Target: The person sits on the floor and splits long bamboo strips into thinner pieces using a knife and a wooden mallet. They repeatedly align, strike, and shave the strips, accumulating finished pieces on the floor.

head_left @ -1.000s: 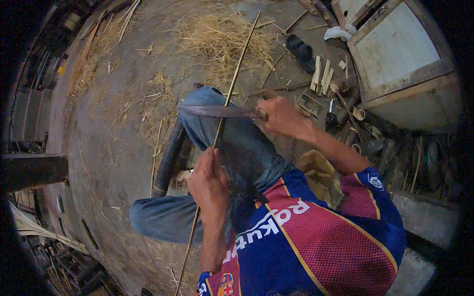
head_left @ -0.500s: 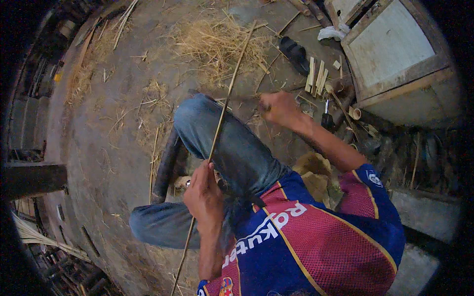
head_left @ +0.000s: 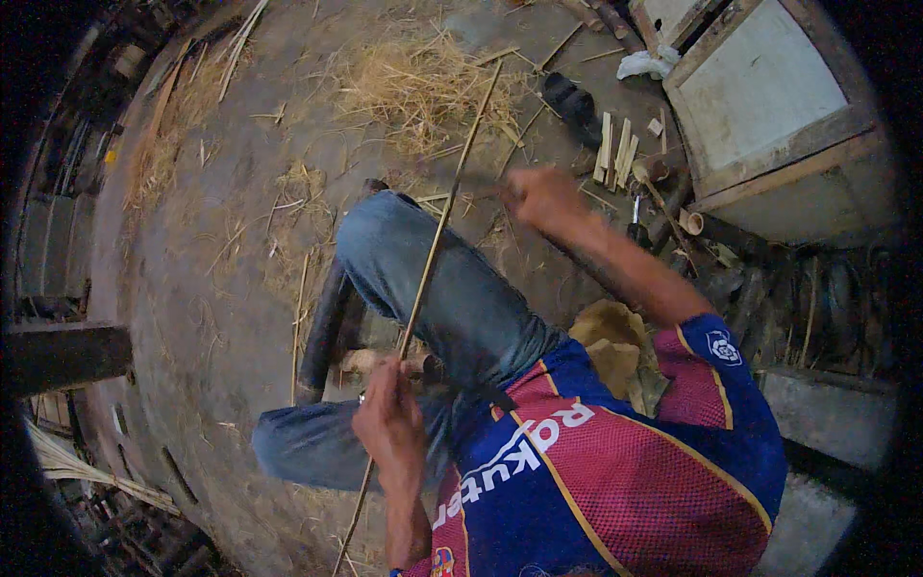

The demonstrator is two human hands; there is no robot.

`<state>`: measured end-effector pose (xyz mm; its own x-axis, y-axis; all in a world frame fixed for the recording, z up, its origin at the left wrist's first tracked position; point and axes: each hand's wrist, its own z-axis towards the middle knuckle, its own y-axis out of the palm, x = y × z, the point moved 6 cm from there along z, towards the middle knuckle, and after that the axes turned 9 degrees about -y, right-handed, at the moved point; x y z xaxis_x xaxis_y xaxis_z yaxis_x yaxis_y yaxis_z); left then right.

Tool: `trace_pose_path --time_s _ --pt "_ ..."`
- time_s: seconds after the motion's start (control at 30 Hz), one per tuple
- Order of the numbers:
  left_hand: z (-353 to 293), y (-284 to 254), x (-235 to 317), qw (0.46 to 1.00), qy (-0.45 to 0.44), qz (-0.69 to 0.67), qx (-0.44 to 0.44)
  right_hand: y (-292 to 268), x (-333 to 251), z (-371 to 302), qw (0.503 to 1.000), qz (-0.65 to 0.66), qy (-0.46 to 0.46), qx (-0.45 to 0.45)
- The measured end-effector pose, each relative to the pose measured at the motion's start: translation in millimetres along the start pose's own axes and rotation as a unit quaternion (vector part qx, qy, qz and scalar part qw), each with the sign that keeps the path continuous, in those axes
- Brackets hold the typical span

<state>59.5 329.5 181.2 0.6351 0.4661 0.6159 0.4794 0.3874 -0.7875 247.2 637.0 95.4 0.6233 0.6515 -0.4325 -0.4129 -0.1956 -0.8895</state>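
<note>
Cluttered floor [head_left: 221,356] lies around you, and a pale cabinet [head_left: 769,96] stands at its far right corner; a wide backswing of your arm might knock into it. Your bent leg [head_left: 476,298] sits beneath the work, so a slipping edge could cut it. Loose straw [head_left: 404,91], toward the floor's far edge, could snag a low tip. The long, thin strip [head_left: 433,250] slants over your thigh, and uneven pressure might bow or split it. Your right grip [head_left: 543,202] is curled round what seems a knife [head_left: 476,185], too blurred to place exactly; a loose hold could let it twist. Your left grip [head_left: 389,418] pinches the strip, and an overlong stroke might nick it.
</note>
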Motion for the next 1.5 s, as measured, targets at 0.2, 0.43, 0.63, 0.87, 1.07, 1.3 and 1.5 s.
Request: trace_pose_path --time_s 0.2,0.43,0.63,0.87,1.07,1.3,1.5 --pt "-23.2 -15.2 -27.0 0.999 -0.023 -0.024 -0.004 -63.6 205.2 55.2 0.952 -0.065 0.251 0.165" --pt "-2.2 -3.4 -5.5 0.999 -0.042 0.025 -0.005 -29.6 104.9 32.9 0.887 0.278 0.183 0.32" --pt "21.7 15.6 13.7 0.993 -0.055 -0.095 -0.048 3.5 -6.8 5.1 0.985 0.014 -0.013 0.172" --pt "26.2 30.6 -2.3 0.98 -0.099 -0.154 -0.085 12.6 -38.6 -4.6 0.997 -0.029 -0.038 0.065" --pt "15.6 23.4 -6.4 0.973 -0.11 -0.174 -0.103 18.7 -7.0 -2.2 0.997 -0.028 -0.019 0.07" --pt "3.6 14.8 -24.6 0.955 -0.168 -0.204 -0.135 -2.6 -5.6 18.7 0.997 -0.025 0.002 0.079" --pt "-21.6 0.6 -48.2 0.956 -0.17 -0.183 -0.152 -48.6 130.1 56.6 0.972 -0.086 0.154 0.152"
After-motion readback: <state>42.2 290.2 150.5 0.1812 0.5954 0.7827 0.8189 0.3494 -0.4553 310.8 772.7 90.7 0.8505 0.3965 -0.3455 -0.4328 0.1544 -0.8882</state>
